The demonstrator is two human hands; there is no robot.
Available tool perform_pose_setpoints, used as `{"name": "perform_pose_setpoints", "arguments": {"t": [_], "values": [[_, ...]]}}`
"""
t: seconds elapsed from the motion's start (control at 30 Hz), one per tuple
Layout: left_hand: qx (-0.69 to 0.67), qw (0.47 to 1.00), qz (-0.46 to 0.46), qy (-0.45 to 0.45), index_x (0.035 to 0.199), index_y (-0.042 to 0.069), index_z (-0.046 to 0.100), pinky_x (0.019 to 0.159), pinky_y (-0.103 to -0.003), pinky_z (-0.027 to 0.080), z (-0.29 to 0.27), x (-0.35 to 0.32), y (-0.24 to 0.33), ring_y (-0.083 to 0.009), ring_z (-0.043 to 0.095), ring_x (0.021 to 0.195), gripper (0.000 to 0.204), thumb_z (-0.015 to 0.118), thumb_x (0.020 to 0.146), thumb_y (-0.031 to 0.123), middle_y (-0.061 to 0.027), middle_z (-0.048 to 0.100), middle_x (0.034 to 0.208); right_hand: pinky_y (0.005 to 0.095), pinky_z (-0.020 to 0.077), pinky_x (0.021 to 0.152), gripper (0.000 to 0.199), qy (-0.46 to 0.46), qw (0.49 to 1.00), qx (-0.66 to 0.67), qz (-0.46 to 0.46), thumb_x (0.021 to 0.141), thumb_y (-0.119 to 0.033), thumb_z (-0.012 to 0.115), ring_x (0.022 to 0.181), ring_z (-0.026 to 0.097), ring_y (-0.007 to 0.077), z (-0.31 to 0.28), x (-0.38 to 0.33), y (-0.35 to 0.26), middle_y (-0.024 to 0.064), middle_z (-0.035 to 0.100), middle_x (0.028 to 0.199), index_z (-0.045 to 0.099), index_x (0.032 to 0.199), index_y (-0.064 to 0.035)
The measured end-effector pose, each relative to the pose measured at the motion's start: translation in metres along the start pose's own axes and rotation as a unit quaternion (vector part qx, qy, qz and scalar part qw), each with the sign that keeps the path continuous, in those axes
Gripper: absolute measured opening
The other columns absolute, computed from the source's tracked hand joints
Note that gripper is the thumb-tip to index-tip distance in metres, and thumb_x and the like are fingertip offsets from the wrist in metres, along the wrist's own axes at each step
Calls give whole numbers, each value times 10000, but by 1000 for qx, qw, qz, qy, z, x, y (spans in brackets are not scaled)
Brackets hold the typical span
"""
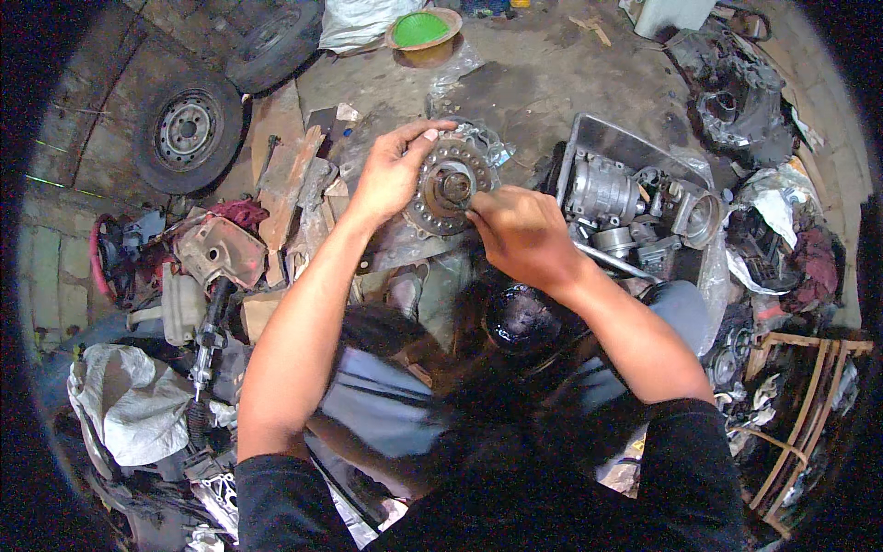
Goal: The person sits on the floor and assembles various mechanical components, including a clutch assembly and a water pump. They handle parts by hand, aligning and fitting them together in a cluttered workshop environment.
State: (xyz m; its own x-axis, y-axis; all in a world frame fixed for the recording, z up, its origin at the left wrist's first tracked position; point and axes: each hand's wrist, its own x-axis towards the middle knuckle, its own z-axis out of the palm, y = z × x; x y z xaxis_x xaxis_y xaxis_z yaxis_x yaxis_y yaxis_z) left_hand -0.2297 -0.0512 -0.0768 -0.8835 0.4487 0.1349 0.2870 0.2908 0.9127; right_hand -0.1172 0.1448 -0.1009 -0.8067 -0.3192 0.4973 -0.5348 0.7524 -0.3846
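Observation:
In front of me is a round grey metal machine part (440, 220) with a ring of holes near its rim and a raised hub (454, 187) in its middle. My left hand (395, 168) holds this part by its far left edge, the thumb on the face and the fingers stretched along the rim. My right hand (522, 230) is closed in a pinch at the right of the hub. Whatever its fingertips may hold is too small to make out. Behind the disc lies a crumpled piece of clear plastic (498, 150).
A metal tray (589, 138) of machine parts stands at my right. Two wheels (187, 129) lean at the far left. Beyond the disc is a basin (425, 48) with a green inside. Scrap parts, a white sack (129, 405) and a wooden frame (809, 405) lie around me.

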Motion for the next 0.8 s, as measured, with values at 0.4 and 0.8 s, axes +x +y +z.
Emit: {"name": "perform_pose_setpoints", "arguments": {"t": [0.4, 0.8], "values": [[-44, 998, -17, -38, 1247, 4, 700, 1037, -339, 474, -7, -1, 6, -180, 647, 1134, 333, 510, 1065, 207, -108, 729, 1210, 447, 511, 614, 134, 18, 999, -24, -34, 836, -120, 704, 743, 627, 332, -6, 12, 2, 117, 622, 787, 635, 935, -61], [-90, 995, -45, -27, 1284, 8, 689, 1042, -326, 484, -19, -8, -6, -165, 653, 1125, 368, 511, 1071, 250, -95, 735, 1212, 450, 547, 766, 185, 101, 988, 119, -21, 896, -162, 716, 889, 663, 388, -27, 23, 4, 171, 657, 1160, 677, 1048, -64]]}}
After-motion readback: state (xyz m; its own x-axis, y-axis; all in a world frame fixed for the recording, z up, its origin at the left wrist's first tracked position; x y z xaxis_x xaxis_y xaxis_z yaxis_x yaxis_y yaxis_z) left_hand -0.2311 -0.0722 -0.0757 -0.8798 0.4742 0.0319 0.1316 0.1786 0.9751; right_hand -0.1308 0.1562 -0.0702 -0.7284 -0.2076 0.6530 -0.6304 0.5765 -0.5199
